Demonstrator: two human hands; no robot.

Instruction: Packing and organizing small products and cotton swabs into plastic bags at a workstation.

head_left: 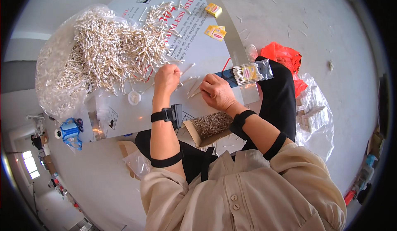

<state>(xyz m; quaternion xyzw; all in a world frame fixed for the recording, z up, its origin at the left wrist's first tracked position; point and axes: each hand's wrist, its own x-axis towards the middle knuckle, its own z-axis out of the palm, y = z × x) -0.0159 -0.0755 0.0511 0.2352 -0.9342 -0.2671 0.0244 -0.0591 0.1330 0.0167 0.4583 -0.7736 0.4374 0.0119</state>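
Just apart, left hand (166,80), right hand (216,92), fingers curled, hold on cotton swabs (188,68) unclear

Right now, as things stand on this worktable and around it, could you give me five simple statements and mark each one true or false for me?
1. The big heap of cotton swabs lies to the person's left. True.
2. The left hand is spread flat. False: the left hand has its fingers curled in.
3. The packed clear pouch of swabs is nearer the right hand than the left. True.
4. Both wrists are bare. False: each has a black band.
5. The red plastic bag is on the left. False: the red plastic bag is on the right.
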